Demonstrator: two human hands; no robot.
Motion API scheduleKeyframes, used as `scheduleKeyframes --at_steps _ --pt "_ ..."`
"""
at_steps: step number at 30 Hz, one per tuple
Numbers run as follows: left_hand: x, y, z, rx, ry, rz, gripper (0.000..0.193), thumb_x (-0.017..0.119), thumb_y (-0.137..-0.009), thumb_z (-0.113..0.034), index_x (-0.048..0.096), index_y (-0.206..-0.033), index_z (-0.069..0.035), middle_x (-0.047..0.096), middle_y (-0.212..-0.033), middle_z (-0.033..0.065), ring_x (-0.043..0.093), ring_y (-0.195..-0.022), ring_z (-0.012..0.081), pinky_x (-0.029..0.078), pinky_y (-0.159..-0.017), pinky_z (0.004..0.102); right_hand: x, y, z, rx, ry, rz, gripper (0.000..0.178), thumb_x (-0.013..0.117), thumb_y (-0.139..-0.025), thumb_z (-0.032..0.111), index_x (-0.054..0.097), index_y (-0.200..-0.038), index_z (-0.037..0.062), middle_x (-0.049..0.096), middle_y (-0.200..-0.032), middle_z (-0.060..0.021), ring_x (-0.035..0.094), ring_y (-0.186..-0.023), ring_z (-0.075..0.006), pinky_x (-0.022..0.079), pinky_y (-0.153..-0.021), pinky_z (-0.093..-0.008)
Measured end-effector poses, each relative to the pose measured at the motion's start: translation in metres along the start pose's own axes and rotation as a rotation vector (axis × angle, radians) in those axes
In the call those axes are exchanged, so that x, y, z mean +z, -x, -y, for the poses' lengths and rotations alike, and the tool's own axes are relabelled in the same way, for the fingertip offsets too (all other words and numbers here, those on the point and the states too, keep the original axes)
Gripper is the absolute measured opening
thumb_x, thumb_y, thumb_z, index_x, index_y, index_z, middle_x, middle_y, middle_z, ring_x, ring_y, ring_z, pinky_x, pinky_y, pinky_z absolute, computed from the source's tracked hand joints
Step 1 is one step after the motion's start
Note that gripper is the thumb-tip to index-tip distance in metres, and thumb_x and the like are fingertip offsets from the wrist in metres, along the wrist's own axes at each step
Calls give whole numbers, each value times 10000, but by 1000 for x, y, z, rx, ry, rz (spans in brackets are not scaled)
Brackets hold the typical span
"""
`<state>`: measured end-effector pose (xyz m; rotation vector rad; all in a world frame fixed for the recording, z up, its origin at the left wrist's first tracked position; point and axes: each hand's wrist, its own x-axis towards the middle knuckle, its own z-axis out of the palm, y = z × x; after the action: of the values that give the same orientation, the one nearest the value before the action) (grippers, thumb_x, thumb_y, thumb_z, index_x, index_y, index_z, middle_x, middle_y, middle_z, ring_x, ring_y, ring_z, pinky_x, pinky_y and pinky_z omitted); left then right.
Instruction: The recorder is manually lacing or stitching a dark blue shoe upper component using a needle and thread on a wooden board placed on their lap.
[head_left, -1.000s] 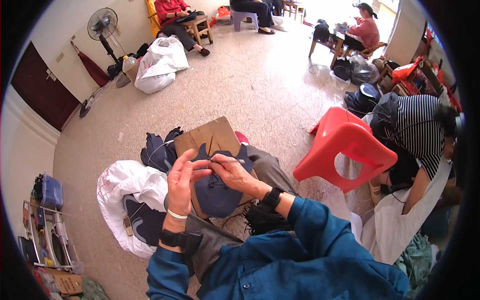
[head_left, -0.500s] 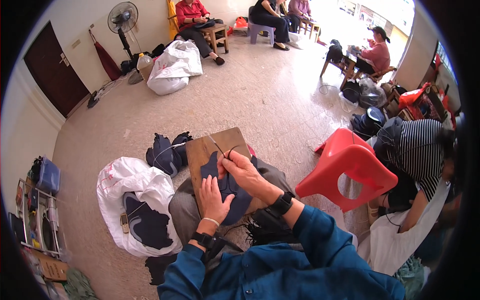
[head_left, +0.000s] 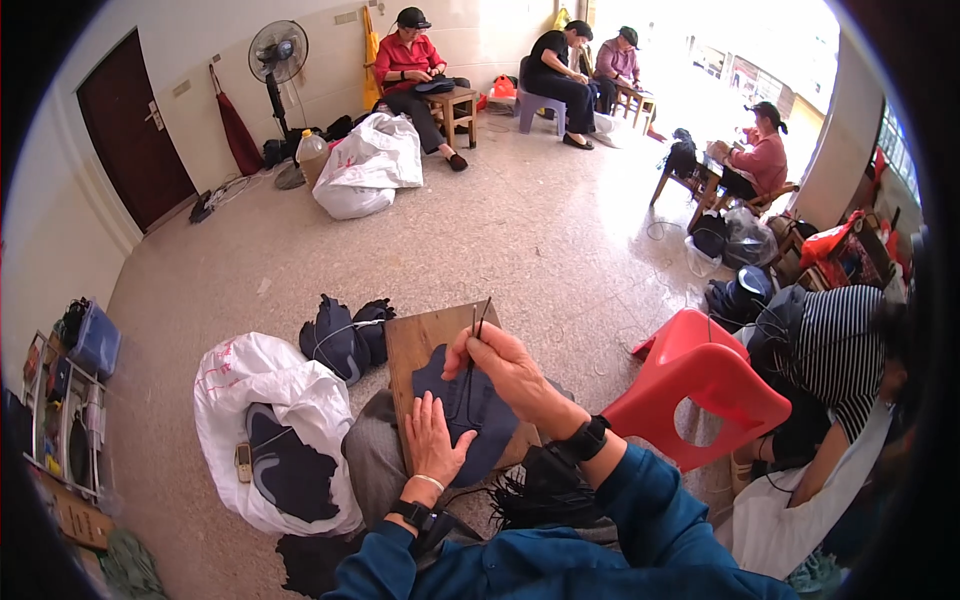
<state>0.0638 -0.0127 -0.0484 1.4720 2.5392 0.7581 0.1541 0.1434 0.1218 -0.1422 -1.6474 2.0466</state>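
A dark navy fabric piece (head_left: 490, 437), like a shoe upper, lies on a small wooden board (head_left: 405, 342) at my lap. Flat on the fabric's left part rests my left hand (head_left: 433, 440), fingers stretched out. Above the fabric, my right hand (head_left: 497, 362) is closed in a pinch on a dark cord (head_left: 485, 312). Beside the cord, a thin metal-looking tool (head_left: 473, 318) sticks up from the same fingers; its exact kind is too small to tell. More cord loops down across the fabric between my hands.
A white sack (head_left: 225, 400) with dark pieces and a phone (head_left: 243, 462) stands left; tied dark bundles (head_left: 335, 340) lie beyond it. To the right are a red plastic stool (head_left: 690, 400) and a person in a striped shirt (head_left: 840, 335). Several people sit farther back.
My right hand has turned more upright, the cord and thin tool now pointing up. My left hand stays flat on the fabric. The view has tilted up, showing more of the far people.
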Motion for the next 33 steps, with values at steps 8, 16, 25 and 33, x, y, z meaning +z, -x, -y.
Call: scheduleKeyframes --at_steps 8,16,25,33 --pt "-2 1 0 3 -16 5 891 711 -901 -481 346 -1519 48 274 -1637 237 195 -1543 395 143 -1251 550 -6 -1 0 -6 5 17 214 456 -1111 171 593 -1145 11 669 -1069 -89 641 -1035 -185 511 -956 -342" --pt "-2 2 1 3 -12 3 894 711 -898 -485 348 -1520 44 286 -1636 239 201 -1543 392 146 -1250 548 -11 -3 14 66 14 20 230 481 -1104 182 603 -1184 4 696 -1121 -108 671 -1071 -195 524 -976 -349" --pt "0 3 3 10 -5 -13 892 718 -895 -478 358 -1514 53 281 -1643 227 195 -1549 379 144 -1254 538 -23 -8 21 147 20 -30 261 474 -1111 211 616 -1187 7 702 -1137 -123 681 -1090 -209 535 -1021 -391" --pt "-3 0 1 5 0 1 875 719 -898 -463 355 -1519 35 285 -1643 208 195 -1549 369 150 -1255 528 -26 -11 27 186 -85 -26 242 481 -1106 196 612 -1179 7 687 -1183 -140 675 -1143 -243 534 -1043 -410"
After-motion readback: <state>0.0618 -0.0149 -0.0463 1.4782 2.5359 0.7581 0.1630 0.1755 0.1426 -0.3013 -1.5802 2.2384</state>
